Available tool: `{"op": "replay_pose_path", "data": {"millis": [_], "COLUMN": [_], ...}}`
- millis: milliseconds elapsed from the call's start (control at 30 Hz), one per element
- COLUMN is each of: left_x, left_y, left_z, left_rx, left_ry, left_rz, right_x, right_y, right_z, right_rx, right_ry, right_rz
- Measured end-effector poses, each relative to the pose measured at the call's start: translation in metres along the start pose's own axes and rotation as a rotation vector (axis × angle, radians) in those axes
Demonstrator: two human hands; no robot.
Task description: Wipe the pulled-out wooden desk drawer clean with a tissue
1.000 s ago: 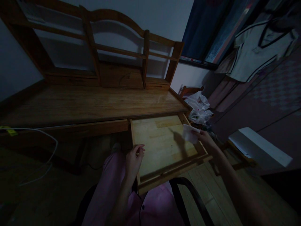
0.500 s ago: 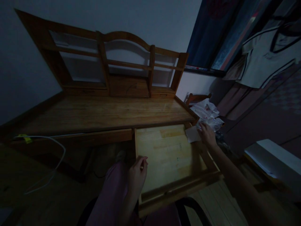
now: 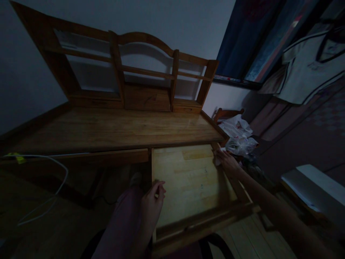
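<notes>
A wooden drawer [image 3: 188, 180] stands pulled out from under the desk [image 3: 115, 129], its pale bottom bare. My right hand [image 3: 226, 162] presses a white cloth [image 3: 217, 161] against the drawer's far right corner; the hand covers most of the cloth. My left hand [image 3: 152, 201] rests on the drawer's left side rail, fingers curled with the thumb over the edge. My legs in pink trousers [image 3: 121, 223] sit below the drawer.
A wooden hutch with open shelves [image 3: 129, 79] stands at the back of the desk. Plastic bags [image 3: 237, 135] lie on a chair to the right. A white cable [image 3: 43, 187] hangs at the left. A white board [image 3: 312, 187] lies low at the right.
My right hand carried the white cloth from above the drawer's right side down into its far right corner. The left hand stayed on the left rail. The view shifted slightly.
</notes>
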State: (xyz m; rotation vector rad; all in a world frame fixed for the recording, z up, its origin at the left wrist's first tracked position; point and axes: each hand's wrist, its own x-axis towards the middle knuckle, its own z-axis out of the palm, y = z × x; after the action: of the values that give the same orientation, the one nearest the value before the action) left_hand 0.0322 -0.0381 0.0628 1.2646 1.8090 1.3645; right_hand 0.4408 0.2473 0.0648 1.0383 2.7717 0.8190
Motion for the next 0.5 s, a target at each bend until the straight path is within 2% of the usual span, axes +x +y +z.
{"op": "replay_pose_path", "data": {"millis": [133,300,500], "left_x": [-0.003,-0.003,-0.005], "left_y": [-0.001,-0.004,-0.006], "left_z": [0.001,0.001,0.0], "left_rx": [-0.009,0.049,0.006], "left_ry": [0.025,0.042,0.026], "left_rz": [0.03,0.095,0.049], "right_x": [-0.004,-0.023,-0.049], "right_y": [-0.005,-0.011,-0.02], "right_z": [0.001,-0.015,-0.027], "right_rx": [0.024,0.146,0.32], "right_ry": [-0.035,-0.057,-0.112], "right_rz": [0.033,0.06,0.104]}}
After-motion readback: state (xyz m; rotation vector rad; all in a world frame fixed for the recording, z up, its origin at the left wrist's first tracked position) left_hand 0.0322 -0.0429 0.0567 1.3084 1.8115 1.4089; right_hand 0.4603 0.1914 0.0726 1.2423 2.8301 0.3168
